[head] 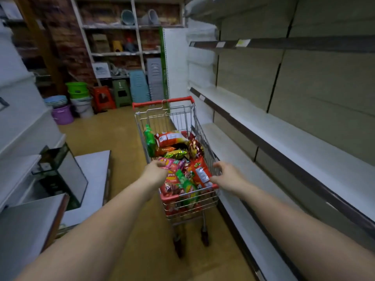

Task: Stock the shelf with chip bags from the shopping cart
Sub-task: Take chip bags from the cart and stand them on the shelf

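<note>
Both hands reach into the shopping cart (140, 118): the left hand (155, 171) curls its fingers onto a pink chip bag (172, 164) at the near-left edge of the heap, while the right hand (225, 175), fingers bent, touches an orange chip bag (199, 171) at the near-right rim; whether it truly grips cannot be told. Loose, slippery bags could slide out or burst if squeezed. Further right, the shelf (284, 142) stands bare. No bag lettering or shelf tag is readable.

Shelf boards (269, 128) on your right are bare, open from the aisle. Shopping cart (183, 113) sits tight against their edge. Floor (113, 136) left of cart open to the glass tank (67, 171).
</note>
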`<action>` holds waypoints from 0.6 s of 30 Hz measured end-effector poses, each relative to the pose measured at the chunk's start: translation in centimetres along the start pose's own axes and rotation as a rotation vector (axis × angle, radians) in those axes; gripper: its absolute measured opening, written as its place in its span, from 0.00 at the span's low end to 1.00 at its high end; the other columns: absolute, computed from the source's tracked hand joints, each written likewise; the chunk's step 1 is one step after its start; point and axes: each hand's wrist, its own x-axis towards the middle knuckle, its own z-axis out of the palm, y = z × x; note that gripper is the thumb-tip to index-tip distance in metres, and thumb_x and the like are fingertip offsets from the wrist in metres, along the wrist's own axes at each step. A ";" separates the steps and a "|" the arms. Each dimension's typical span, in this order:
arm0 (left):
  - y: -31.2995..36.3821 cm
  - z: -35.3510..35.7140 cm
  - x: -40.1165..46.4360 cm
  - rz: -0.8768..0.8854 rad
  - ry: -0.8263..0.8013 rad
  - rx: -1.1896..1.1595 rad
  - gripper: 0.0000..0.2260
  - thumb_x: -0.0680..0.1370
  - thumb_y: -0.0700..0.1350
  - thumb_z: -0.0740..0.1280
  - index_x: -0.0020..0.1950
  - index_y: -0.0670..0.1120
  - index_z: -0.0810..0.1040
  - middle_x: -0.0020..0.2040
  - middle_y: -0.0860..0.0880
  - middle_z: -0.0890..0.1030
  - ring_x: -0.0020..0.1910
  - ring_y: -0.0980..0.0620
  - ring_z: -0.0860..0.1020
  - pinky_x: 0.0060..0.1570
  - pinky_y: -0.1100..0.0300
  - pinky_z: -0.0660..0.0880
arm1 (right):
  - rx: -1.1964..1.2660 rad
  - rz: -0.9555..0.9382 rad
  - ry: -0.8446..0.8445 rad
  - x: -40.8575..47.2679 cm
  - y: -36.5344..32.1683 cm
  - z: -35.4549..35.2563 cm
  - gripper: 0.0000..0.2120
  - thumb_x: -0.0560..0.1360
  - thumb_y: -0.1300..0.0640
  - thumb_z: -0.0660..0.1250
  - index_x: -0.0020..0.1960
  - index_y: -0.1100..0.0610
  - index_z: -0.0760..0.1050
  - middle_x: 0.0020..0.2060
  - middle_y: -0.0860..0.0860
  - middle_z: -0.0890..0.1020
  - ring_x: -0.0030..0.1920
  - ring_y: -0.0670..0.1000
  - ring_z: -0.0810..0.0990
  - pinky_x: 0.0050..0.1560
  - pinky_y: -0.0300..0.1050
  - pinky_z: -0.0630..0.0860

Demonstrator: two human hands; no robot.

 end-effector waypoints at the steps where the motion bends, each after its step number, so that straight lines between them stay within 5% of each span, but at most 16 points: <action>1: -0.2 0.0 1.3 -0.018 0.002 0.000 0.12 0.81 0.40 0.59 0.64 0.43 0.68 0.57 0.44 0.76 0.41 0.52 0.74 0.31 0.62 0.68 | -0.011 -0.001 -0.027 1.8 0.0 0.8 0.26 0.75 0.56 0.66 0.71 0.55 0.64 0.67 0.56 0.70 0.56 0.54 0.78 0.54 0.48 0.78; 5: -1.2 1.4 8.7 -0.089 -0.012 0.047 0.13 0.80 0.40 0.60 0.65 0.44 0.68 0.54 0.45 0.75 0.40 0.53 0.74 0.33 0.61 0.71 | -0.015 -0.025 -0.138 10.0 1.0 4.2 0.28 0.75 0.57 0.66 0.73 0.54 0.60 0.68 0.56 0.68 0.45 0.49 0.79 0.35 0.38 0.72; 9: -1.1 3.8 17.6 -0.162 -0.083 0.077 0.15 0.79 0.39 0.62 0.66 0.44 0.69 0.57 0.40 0.77 0.50 0.43 0.79 0.53 0.47 0.77 | -0.034 0.025 -0.192 20.7 3.4 6.6 0.31 0.73 0.57 0.68 0.73 0.54 0.60 0.66 0.57 0.71 0.60 0.56 0.74 0.57 0.47 0.72; 11: -0.4 5.2 21.8 -0.201 -0.112 0.103 0.17 0.78 0.38 0.62 0.67 0.44 0.69 0.59 0.39 0.75 0.48 0.42 0.79 0.45 0.53 0.79 | -0.038 0.084 -0.184 25.8 4.8 7.0 0.35 0.71 0.56 0.71 0.73 0.56 0.59 0.66 0.59 0.71 0.64 0.59 0.72 0.64 0.49 0.70; 13: 0.1 6.5 25.3 -0.226 -0.140 0.103 0.17 0.78 0.37 0.60 0.68 0.45 0.68 0.48 0.43 0.75 0.36 0.50 0.72 0.27 0.63 0.68 | -0.074 0.138 -0.175 30.2 6.1 7.5 0.41 0.69 0.55 0.73 0.75 0.56 0.55 0.68 0.59 0.68 0.67 0.59 0.69 0.66 0.51 0.69; 15: 0.0 7.6 28.4 -0.252 -0.171 0.096 0.18 0.78 0.36 0.59 0.68 0.44 0.68 0.40 0.47 0.71 0.32 0.55 0.66 0.26 0.66 0.62 | -0.097 0.170 -0.186 33.8 7.2 8.1 0.46 0.67 0.54 0.75 0.76 0.56 0.51 0.70 0.59 0.64 0.69 0.59 0.66 0.68 0.52 0.67; 18: -1.0 8.2 31.5 -0.288 -0.208 0.092 0.17 0.79 0.36 0.60 0.68 0.43 0.68 0.42 0.49 0.71 0.35 0.56 0.68 0.28 0.66 0.64 | -0.026 0.217 -0.274 37.7 9.8 10.4 0.57 0.56 0.46 0.79 0.76 0.56 0.51 0.71 0.58 0.64 0.70 0.59 0.65 0.69 0.56 0.66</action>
